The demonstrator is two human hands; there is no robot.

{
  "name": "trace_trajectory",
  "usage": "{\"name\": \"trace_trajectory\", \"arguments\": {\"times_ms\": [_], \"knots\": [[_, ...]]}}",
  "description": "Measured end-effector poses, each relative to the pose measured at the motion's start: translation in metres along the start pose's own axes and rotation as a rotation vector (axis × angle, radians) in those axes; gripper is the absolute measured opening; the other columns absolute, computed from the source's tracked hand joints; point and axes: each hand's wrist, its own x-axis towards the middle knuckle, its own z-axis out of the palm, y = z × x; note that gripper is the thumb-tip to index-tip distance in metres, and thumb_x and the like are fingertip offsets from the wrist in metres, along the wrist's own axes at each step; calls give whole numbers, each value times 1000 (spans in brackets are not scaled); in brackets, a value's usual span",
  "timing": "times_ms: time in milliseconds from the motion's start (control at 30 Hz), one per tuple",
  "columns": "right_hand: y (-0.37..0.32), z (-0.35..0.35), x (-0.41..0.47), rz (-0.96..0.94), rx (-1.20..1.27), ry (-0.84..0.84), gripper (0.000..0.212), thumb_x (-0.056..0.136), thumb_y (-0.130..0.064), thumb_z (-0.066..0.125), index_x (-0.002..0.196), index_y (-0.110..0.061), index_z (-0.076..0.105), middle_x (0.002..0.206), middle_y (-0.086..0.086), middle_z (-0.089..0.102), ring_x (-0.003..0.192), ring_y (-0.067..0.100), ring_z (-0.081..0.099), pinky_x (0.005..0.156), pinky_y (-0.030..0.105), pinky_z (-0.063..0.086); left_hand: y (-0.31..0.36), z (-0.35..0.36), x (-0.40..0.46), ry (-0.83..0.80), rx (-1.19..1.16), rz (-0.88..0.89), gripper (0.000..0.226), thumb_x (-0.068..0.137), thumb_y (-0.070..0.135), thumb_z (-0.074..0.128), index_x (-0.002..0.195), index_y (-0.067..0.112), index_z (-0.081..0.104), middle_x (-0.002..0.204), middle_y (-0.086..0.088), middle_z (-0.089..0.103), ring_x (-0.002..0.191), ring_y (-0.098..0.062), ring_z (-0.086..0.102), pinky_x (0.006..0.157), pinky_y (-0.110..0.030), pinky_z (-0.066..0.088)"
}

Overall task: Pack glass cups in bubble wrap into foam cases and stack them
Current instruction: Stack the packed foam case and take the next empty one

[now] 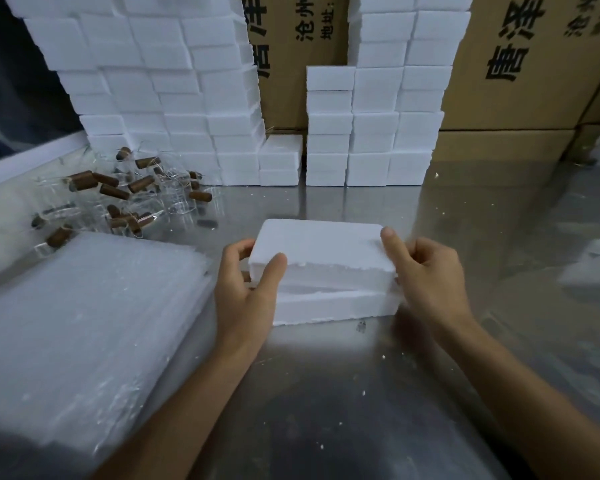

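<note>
**Foam lid in both hands**

Spreading wide underneath, steel table [465, 237]. Towering at the back, foam stacks [160, 98], cartons [520, 64] behind. Lying front left, bubble wrap [84, 323]. Sitting centre on the table, foam case [326, 303], lid [319, 244] tilting above its base. Scattering far left, glass cups [129, 192] with brown handles. Gripping the lid's ends, left hand [246, 289] and right hand [426, 271], fingers curling round.

- A packing or warehouse workspace, with a steel worktable [465, 237].
- White foam cases [160, 98] stacked high at eleven o'clock.
- Printed cardboard cartons [520, 64] at one o'clock.
- Bubble wrap sheets [84, 306] at eight o'clock.
</note>
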Motion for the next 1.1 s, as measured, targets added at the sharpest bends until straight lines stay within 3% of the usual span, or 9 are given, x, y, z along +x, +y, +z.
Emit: {"name": "trace_trajectory", "arguments": {"times_ms": [100,200,400,467,567,700,800,967,1100], "knots": [[1,-5,-1,-3,35,-81,61,93,-66,43,72,-16,70,55,-5,59,58,14,55,63,33,44,7,-8,5,-47,-46,-60,34,77,36,67,109,36,58,97,13,71,86,-13,68,72,-33,55],[4,-3,-6,-44,40,-154,58,97,-63,37,76,-20,68,55,-14,48,58,6,44,62,28,35,10,-12,5,-120,-29,-53,44,73,34,63,116,38,57,94,26,70,80,-3,69,66,-23,56],[4,1,-9,-22,159,-302,40,99,-58,39,108,-36,70,113,-23,68,112,0,60,100,33,43,5,-10,3,-188,67,-78,56,74,40,64,130,39,57,112,22,69,102,-5,67,84,-28,54],[3,2,-10,-1,133,-332,33,98,-58,41,95,-44,71,106,-26,70,108,-1,61,95,30,44,3,-9,4,-182,136,-114,43,81,43,64,123,36,63,108,21,70,99,-1,66,81,-25,51],[6,7,-7,82,-19,-296,50,94,-60,47,73,-19,67,74,-9,66,72,12,60,70,32,45,-4,-6,8,-52,237,-174,22,88,44,64,94,23,69,88,13,69,76,8,61,60,-10,41],[7,15,-5,163,-80,-167,49,89,-47,60,57,-15,43,48,-7,39,47,12,39,53,29,36,-9,-7,16,52,312,-161,37,83,39,72,64,13,54,61,8,60,52,1,54,44,-11,35],[7,24,-2,206,-78,-116,40,85,-34,65,57,-15,45,48,-6,39,49,16,39,53,29,37,-9,-10,26,46,338,-180,29,79,36,78,75,13,61,74,2,68,59,-4,57,51,-20,38],[-2,28,6,207,-248,-202,31,79,-43,64,79,-14,52,74,-6,59,69,20,56,65,34,47,-8,-16,36,-166,380,-85,33,90,24,68,119,40,66,84,10,68,63,2,56,53,-3,41],[-21,39,18,-34,-698,-178,43,84,-51,54,116,-22,54,111,2,59,101,29,57,76,36,42,-11,-18,35,-228,424,-12,18,91,23,68,105,29,75,104,17,57,83,19,54,67,7,33]]}}
